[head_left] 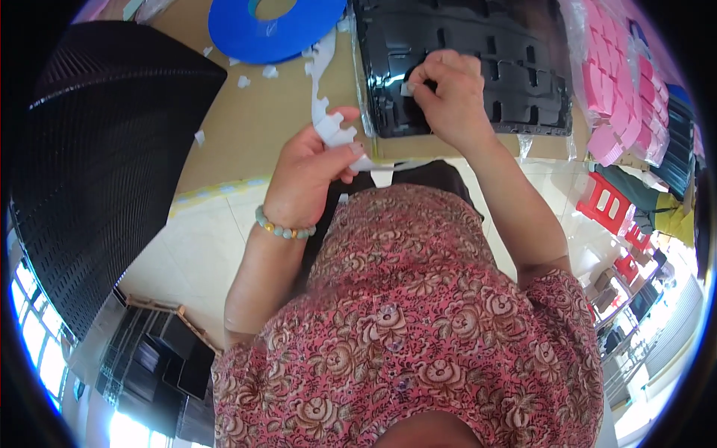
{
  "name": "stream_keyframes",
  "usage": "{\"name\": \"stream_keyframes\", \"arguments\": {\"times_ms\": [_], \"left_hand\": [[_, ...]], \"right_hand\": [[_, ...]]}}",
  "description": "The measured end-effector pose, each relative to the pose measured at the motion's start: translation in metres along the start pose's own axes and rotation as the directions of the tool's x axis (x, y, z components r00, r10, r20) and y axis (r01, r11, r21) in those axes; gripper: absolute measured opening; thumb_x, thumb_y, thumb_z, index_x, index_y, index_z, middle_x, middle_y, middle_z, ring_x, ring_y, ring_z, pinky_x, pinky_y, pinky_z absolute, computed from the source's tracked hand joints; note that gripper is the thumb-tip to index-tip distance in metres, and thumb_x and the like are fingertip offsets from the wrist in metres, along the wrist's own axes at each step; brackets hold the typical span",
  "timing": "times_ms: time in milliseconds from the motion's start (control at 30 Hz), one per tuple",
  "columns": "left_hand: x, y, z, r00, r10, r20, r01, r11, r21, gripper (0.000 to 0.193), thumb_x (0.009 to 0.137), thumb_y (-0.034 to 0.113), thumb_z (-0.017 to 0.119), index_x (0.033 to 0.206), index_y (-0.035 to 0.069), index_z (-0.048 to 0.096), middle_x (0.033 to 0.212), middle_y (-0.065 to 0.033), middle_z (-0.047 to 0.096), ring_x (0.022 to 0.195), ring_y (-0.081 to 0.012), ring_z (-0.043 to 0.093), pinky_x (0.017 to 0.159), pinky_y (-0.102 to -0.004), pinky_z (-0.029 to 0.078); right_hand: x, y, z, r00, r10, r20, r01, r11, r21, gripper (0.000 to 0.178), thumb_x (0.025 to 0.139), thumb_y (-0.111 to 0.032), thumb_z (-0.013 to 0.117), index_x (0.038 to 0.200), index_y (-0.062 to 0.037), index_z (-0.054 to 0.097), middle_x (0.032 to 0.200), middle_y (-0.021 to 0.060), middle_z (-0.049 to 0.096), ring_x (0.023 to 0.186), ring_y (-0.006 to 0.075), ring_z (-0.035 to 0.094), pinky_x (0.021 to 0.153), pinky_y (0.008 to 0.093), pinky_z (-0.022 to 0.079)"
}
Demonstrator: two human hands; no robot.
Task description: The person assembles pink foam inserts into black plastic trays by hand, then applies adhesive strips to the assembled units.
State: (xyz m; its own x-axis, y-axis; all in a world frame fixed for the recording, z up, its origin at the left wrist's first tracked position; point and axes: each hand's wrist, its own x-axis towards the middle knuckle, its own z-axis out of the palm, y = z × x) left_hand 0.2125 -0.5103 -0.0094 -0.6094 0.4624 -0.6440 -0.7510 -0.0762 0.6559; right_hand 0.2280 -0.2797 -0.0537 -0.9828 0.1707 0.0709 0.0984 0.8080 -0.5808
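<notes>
A white notched strip (pixel 322 112) runs down from beside a big blue roll (pixel 280 36) into my left hand (pixel 310 166), whose thumb and fingers pinch it near its lower end. My right hand (pixel 455 93) is over a black moulded plastic tray (pixel 523 89) with recessed slots, at its left part. Between the thumb and forefinger of that hand shows a small white piece (pixel 405 89), close to the tray's surface; whether it touches the tray I cannot tell.
Tall stacked black ribbed trays (pixel 112 134) stand at the left. White scraps (pixel 270 72) lie on the brown tabletop (pixel 239 134). Pink moulded pieces (pixel 612 82) in clear wrap sit at the right. Beyond the table's right edge are red plastic stools (pixel 603 200) on the tiled floor.
</notes>
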Motion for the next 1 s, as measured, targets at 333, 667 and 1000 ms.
{"name": "stream_keyframes", "arguments": {"times_ms": [333,667,1000], "left_hand": [[0.003,0.012,-0.009,0.993,0.121,0.004,-0.121,0.993,0.014,0.042,0.084,0.003,0.059,0.126,0.004,0.055,0.087,-0.0054,0.064,0.074,-0.0107,0.057,0.064,-0.0235,0.045],[0.011,0.017,-0.018,0.978,0.209,0.019,-0.21,0.977,0.023,0.041,0.085,0.002,0.056,0.125,0.005,0.058,0.089,-0.0075,0.064,0.076,-0.012,0.056,0.069,-0.0254,0.046],[0.01,0.006,-0.025,0.979,0.202,0.012,-0.202,0.978,0.045,0.04,0.085,0.002,0.056,0.125,0.004,0.058,0.09,-0.0073,0.065,0.076,-0.0125,0.056,0.069,-0.0255,0.046]], "right_hand": [[-0.005,-0.021,-0.002,0.941,-0.201,-0.271,0.126,0.955,-0.27,0.019,0.077,-0.017,0.072,0.095,-0.0117,0.068,0.103,0.0055,0.062,0.094,0.0302,0.056,0.082,0.0429,0.043],[-0.072,-0.062,0.03,0.555,-0.03,0.831,-0.047,0.997,0.068,0.032,0.082,-0.033,0.065,0.098,-0.0049,0.07,0.089,0.0172,0.068,0.088,0.0314,0.065,0.082,0.0383,0.05],[-0.085,-0.033,0.085,0.364,-0.116,0.924,-0.476,0.83,0.291,0.035,0.081,-0.03,0.067,0.1,-0.0011,0.068,0.093,0.0137,0.065,0.089,0.0223,0.062,0.081,0.033,0.047]]}}
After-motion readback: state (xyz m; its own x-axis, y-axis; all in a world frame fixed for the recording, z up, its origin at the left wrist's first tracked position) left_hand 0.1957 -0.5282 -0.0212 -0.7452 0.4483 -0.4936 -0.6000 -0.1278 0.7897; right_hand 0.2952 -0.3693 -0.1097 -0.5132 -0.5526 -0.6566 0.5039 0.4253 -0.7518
